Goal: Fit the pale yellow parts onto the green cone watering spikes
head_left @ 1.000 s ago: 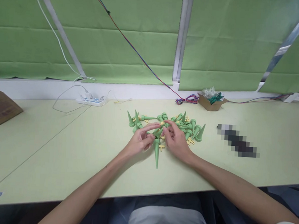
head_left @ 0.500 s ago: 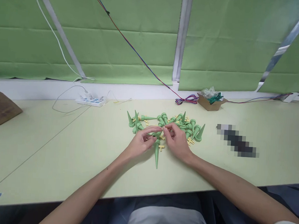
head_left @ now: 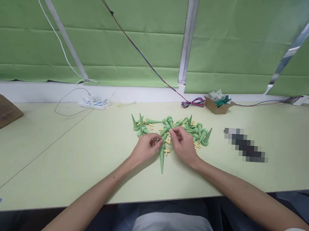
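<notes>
My left hand (head_left: 146, 145) is closed, with its thumb and fingertips together at the head of a green plastic spike (head_left: 162, 159) that lies pointing toward me. Whether anything sits between those fingertips I cannot make out. My right hand (head_left: 182, 144) pinches thumb and forefinger together just to the right, over the pile; what it holds, if anything, is too small to tell. A small yellow T-shaped connector (head_left: 167, 151) lies beside the spike. Behind both hands spreads a loose pile of green spikes (head_left: 170, 122), with more yellow connectors (head_left: 196, 145) among them.
At the back stand a small cardboard box (head_left: 217, 107) with clear and green plastic in it, a coiled red-blue cable (head_left: 193, 103) and a white power strip (head_left: 96, 105). A brown object (head_left: 1, 111) lies far left. A blurred dark item (head_left: 246, 147) is at right.
My left forefinger, stretched toward the right fingertips before, has drawn back and curled in, so the hands are farther apart. My right hand has barely moved.
</notes>
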The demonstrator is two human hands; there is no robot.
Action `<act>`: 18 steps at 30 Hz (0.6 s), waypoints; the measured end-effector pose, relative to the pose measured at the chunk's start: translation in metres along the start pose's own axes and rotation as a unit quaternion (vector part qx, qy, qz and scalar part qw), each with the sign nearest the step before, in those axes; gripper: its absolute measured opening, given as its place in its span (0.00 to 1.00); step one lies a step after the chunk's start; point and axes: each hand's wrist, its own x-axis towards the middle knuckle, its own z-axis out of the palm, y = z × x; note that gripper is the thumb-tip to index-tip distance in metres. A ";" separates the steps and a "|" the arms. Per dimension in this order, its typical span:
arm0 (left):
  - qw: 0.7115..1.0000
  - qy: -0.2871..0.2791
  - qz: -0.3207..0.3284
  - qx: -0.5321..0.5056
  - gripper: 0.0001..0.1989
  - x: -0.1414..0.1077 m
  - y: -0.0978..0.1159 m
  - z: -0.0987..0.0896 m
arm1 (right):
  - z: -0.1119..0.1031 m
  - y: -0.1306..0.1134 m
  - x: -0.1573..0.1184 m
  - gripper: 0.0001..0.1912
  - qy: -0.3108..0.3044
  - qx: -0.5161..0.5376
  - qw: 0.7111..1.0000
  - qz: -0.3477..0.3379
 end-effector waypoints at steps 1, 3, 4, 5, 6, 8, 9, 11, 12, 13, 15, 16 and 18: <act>1.000 -0.012 -0.003 0.010 0.11 0.000 0.000 0.000 | 0.000 0.000 0.000 0.11 0.000 -0.002 1.000 -0.002; 0.999 -0.029 -0.008 0.030 0.12 -0.001 0.001 0.000 | 0.000 0.000 0.000 0.12 0.002 -0.009 1.000 -0.006; 0.999 -0.038 -0.008 0.038 0.13 -0.002 0.001 0.000 | 0.000 0.000 0.000 0.12 0.003 -0.013 1.000 -0.008; 0.998 -0.045 -0.009 0.044 0.13 -0.002 0.001 0.000 | 0.000 0.000 0.000 0.12 0.003 -0.016 1.000 -0.010; 0.997 -0.052 -0.010 0.048 0.13 -0.002 0.001 0.000 | 0.000 0.000 0.000 0.12 0.002 -0.016 1.000 -0.013; 0.997 -0.064 -0.016 0.051 0.13 -0.003 0.001 0.000 | 0.000 -0.001 0.000 0.12 -0.002 -0.014 1.000 -0.016; 0.996 -0.071 -0.021 0.050 0.13 -0.003 0.000 0.000 | 0.000 -0.001 0.000 0.11 -0.005 -0.012 1.000 -0.016; 0.995 -0.085 -0.028 0.049 0.14 -0.003 -0.001 0.002 | 0.000 -0.001 -0.001 0.11 -0.011 -0.010 1.000 -0.015; 0.994 -0.090 -0.029 0.051 0.14 -0.003 -0.002 0.002 | 0.000 -0.001 -0.001 0.10 -0.013 -0.010 1.000 -0.014; 0.994 -0.096 -0.029 0.052 0.14 -0.003 -0.002 0.003 | 0.000 0.000 -0.001 0.10 -0.015 -0.012 1.000 -0.014; 0.993 -0.105 -0.028 0.055 0.14 -0.004 -0.003 0.005 | 0.001 0.000 -0.001 0.10 -0.020 -0.016 1.000 -0.013; 0.992 -0.106 -0.028 0.057 0.14 -0.004 -0.003 0.005 | 0.001 0.000 0.000 0.09 -0.022 -0.018 1.000 -0.013; 0.993 -0.094 -0.027 0.058 0.14 -0.004 -0.003 0.005 | 0.001 0.000 0.000 0.09 -0.026 -0.022 0.999 -0.011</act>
